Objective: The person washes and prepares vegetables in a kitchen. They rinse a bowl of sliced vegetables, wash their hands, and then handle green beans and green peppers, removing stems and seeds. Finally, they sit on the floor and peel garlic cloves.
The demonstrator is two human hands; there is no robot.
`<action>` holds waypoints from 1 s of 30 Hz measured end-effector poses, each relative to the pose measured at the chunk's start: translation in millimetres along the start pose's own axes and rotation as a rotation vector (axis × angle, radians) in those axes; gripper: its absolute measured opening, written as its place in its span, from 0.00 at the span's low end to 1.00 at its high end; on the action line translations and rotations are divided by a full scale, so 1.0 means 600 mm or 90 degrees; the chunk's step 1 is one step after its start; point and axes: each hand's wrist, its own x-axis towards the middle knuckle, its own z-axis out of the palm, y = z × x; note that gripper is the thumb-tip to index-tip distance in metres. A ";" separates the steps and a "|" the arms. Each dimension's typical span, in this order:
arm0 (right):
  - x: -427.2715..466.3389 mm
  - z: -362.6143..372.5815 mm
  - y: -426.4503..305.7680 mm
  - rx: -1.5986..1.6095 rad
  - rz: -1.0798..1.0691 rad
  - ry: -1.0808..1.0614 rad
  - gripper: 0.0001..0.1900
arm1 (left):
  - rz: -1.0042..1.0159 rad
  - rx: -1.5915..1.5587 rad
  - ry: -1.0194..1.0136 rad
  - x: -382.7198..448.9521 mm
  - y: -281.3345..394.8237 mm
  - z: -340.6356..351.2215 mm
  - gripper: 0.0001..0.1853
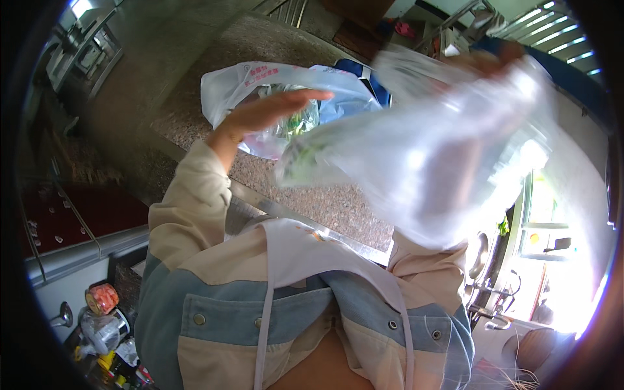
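Held up by my right hand [492,63], a clear plastic bag [390,151] hangs across the right of the view, blurred by motion. Something green shows through its lower left corner. The bag covers my right forearm. My left hand [268,109] has its fingers stretched out and holds nothing. It is over a white plastic carrier bag [219,92] with red print, which lies open on a speckled stone counter [312,180]. Inside that carrier bag sits another clear bag [297,119] with green, leafy-looking contents. Whether my left hand touches either bag is unclear.
A dark blue object [348,66] lies behind the carrier bag. To the right are a faucet [495,321] and a bright window [543,229]. Jars and packets [105,326] stand at lower left. A metal rack [555,36] is at upper right.
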 end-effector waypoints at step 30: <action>-0.216 -0.150 -0.106 -0.974 -0.029 -0.008 0.13 | -0.081 -0.058 0.181 0.032 0.132 0.193 0.12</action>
